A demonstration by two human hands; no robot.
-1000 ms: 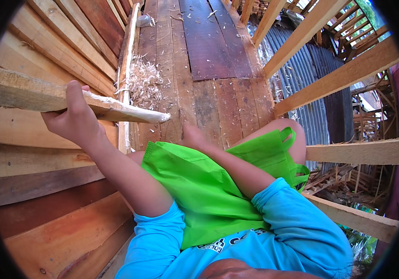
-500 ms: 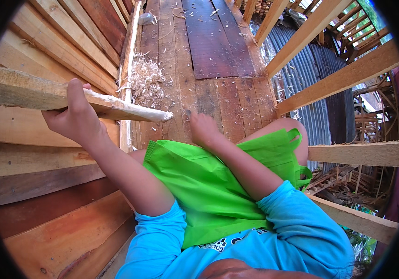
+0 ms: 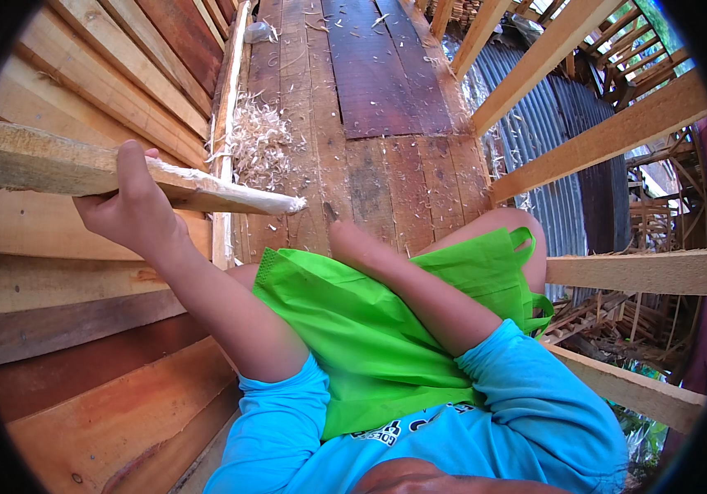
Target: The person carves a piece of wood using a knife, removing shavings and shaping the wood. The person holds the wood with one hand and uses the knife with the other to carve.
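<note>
My left hand (image 3: 137,204) is wrapped round a long wooden stick (image 3: 44,160), held out level at the left. The stick's right part is whittled pale, with a rough, frayed end (image 3: 294,205). My right hand (image 3: 353,244) sits just below and right of that end, apart from it. It looks closed, its fingers turned down and mostly hidden. A small dark spot shows at its far side, too small to make out. Across my lap lies a bright green cloth bag (image 3: 361,317), with my right forearm over it.
Pale shavings (image 3: 259,144) are heaped on the plank floor (image 3: 370,185) beyond the stick. A slatted plank wall (image 3: 90,280) stands close on my left. Wooden rails (image 3: 633,272) bound the right side, with corrugated metal sheeting (image 3: 547,140) beyond. A clear container (image 3: 259,33) lies far ahead.
My right hand has drawn back toward my lap and slightly left, and its wrist has turned so less of the fingers shows. My left hand and the stick have hardly moved.
</note>
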